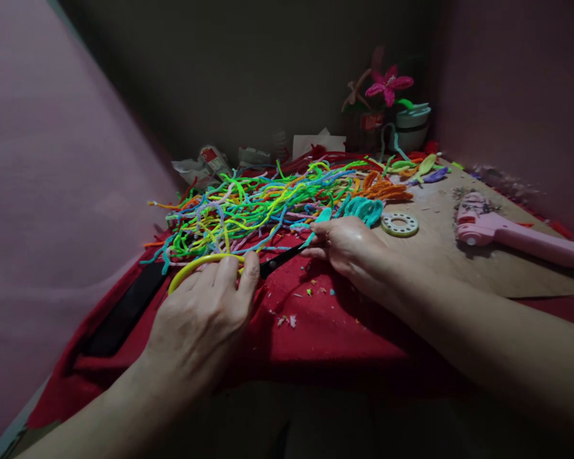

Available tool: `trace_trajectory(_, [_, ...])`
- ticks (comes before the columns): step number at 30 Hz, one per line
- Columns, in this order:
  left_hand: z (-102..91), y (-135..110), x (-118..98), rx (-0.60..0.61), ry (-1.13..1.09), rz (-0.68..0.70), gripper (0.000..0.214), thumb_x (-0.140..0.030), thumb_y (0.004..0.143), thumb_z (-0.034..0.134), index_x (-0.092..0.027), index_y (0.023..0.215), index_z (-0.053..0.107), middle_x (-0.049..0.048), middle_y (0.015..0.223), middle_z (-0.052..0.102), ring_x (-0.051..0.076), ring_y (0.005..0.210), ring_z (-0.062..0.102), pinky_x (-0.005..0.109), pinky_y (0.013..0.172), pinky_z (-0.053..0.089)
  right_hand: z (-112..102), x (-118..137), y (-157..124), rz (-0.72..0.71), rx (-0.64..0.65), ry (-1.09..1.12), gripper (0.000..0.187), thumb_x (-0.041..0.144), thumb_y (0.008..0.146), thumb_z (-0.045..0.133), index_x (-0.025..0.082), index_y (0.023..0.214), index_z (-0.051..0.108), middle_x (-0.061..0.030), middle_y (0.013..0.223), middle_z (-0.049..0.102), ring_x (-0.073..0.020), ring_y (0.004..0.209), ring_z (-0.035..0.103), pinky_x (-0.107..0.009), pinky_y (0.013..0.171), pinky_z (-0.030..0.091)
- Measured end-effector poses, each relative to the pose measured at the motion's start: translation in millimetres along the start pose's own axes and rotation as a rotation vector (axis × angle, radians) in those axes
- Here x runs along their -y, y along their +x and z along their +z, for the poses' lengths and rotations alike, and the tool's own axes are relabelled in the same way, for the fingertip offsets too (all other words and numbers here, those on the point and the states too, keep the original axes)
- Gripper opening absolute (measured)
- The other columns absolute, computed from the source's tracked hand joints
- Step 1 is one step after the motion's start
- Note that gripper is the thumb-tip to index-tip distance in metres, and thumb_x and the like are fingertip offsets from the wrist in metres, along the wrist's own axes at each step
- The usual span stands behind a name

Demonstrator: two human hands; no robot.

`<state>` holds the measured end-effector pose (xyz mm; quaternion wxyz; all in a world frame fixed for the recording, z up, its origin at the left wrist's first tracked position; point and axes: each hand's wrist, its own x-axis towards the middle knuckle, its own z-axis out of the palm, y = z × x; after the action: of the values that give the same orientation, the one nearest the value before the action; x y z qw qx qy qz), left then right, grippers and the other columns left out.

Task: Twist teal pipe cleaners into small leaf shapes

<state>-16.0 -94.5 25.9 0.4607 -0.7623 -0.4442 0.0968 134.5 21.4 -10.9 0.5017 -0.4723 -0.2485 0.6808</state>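
My left hand [205, 306] is closed on the yellow-handled scissors [283, 256], whose dark blades point right toward my other hand. A turquoise pipe-cleaner petal [323, 218] is pinched in the fingers of my right hand [349, 248]. The blade tips reach the lower end of that petal; whether they touch it I cannot tell. Behind both hands spreads a heap of colourful pipe cleaners [249, 210]. Several looped turquoise petals [363, 209] lie just past my right hand, with orange petals [382, 188] beyond them.
A pink glue gun [516, 237] rests on the cardboard [435, 255] at right, near a round perforated disc [400, 223]. At left a black phone-like slab [127, 312] lies on the red cloth [325, 331]. A pink flower [390, 85] stands by a pale pot [412, 127] at the back.
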Motion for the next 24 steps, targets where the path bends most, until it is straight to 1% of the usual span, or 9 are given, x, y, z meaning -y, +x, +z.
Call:
trace_trajectory(6, [-4.5,1.5,0.1,0.021,0.032,-0.007,0.043,-0.004,0.081,0.026,-0.007,0.112,0.056,0.0086,0.067,0.051,0.020,0.058,0.048,0.031,0.051,0.031,-0.3,1.0,-1.6,-0.006,0.017,0.018,0.021,0.000,0.074,0.046,0.013,0.058,0.046,0.0045,0.042,0.042,-0.0078,0.038,0.046,-0.025,0.042,0.053])
trace_trajectory(12, [0.7,-0.8,-1.7,0.035,0.020,-0.026,0.041,-0.004,0.082,0.028,-0.008,0.114,0.054,0.0078,0.069,0.053,0.018,0.056,0.047,0.030,0.051,0.031,-0.8,0.6,-1.3,0.024,0.021,0.048,0.020,-0.001,0.072,0.046,0.014,0.059,0.046,0.0044,0.045,0.044,-0.0070,0.040,0.047,-0.026,0.046,0.056])
trace_trajectory(17, [3.8,-1.7,-3.0,-0.001,0.023,-0.033,0.040,-0.006,0.084,0.029,-0.009,0.114,0.054,0.0071,0.069,0.054,0.017,0.055,0.047,0.030,0.051,0.030,-0.7,1.3,-0.9,0.086,0.034,0.081,0.020,0.000,0.073,0.045,0.015,0.060,0.044,0.0038,0.045,0.045,-0.0086,0.044,0.050,-0.027,0.049,0.056])
trace_trajectory(19, [4.1,-1.5,-3.6,-0.012,0.028,-0.029,0.038,-0.006,0.084,0.030,-0.009,0.114,0.054,0.0066,0.067,0.053,0.017,0.055,0.048,0.030,0.050,0.029,-1.0,1.6,-0.5,0.102,0.038,0.075,0.020,0.000,0.074,0.045,0.015,0.060,0.044,0.0038,0.045,0.044,-0.0081,0.043,0.049,-0.026,0.049,0.056])
trace_trajectory(24, [5.0,-0.6,-5.4,-0.023,0.046,-0.027,0.037,-0.005,0.084,0.031,-0.008,0.114,0.052,0.0062,0.067,0.054,0.018,0.056,0.050,0.030,0.049,0.028,-1.7,-0.5,3.0,0.081,0.048,0.082,0.021,-0.001,0.073,0.046,0.015,0.060,0.044,0.0052,0.044,0.041,-0.0064,0.041,0.044,-0.028,0.050,0.057])
